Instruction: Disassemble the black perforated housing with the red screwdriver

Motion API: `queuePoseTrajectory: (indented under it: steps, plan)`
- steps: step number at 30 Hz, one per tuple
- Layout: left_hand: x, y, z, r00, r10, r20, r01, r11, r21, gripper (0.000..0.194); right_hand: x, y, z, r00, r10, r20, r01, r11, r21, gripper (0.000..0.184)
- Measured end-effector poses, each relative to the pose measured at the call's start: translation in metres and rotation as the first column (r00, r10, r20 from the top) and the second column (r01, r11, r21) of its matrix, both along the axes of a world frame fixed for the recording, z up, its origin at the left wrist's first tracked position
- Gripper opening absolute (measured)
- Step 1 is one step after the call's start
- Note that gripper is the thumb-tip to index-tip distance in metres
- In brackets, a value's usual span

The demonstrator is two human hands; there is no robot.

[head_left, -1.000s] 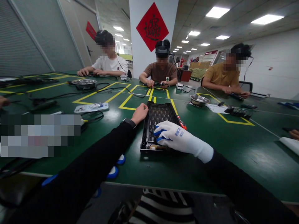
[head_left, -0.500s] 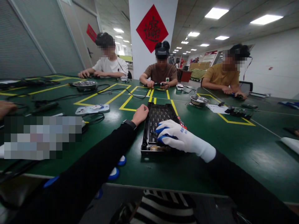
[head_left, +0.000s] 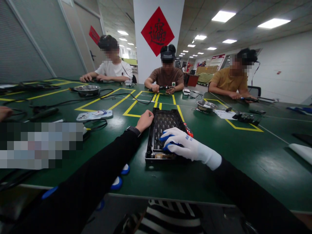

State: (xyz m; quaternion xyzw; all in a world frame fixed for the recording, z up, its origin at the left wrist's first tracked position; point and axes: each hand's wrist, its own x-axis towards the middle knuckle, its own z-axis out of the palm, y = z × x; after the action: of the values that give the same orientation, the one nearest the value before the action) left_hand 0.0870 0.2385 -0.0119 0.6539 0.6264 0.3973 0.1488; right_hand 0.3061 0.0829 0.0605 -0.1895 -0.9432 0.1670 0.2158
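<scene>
A black rectangular case, open at the top, lies on the table in front of me. Rows of small pale, round-tipped parts fill its inner panel, and a brownish strip shows at its near end. Bare, with a watch at the wrist, my left hand rests against the case's upper left edge. Its fingers are curled, and their tips are hidden. My right hand, in a white glove with blue fingertips, reaches over the panel from the right. Thumb and fingers are drawn together; anything between them is too small to make out.
A red object lies just right of the case. To the left are a phone, black cables and a blurred-out sheet. Metal bowls stand farther off. Several people sit around the green table, hands on its top.
The whole view has shifted slightly. Both my hands keep their places at the case. Across on the right, a person's hands have moved with a dark object.
</scene>
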Motion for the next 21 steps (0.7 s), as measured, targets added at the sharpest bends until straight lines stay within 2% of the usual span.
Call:
queuePoseTrajectory:
  steps: [13,21]
  plan:
    - [-0.0004,0.0008,-0.0011,1.000,0.000,0.011,0.000,1.000,0.000,0.009,-0.0013,0.0049,-0.0086,1.000,-0.024,-0.017,0.025,0.998,0.056,0.014]
    - [0.0014,-0.0024,0.0010,1.000,0.010,0.015,-0.010,1.000,-0.023,0.010,-0.0019,0.0020,-0.0056,1.000,-0.023,0.000,0.023,0.998,0.056,0.014]
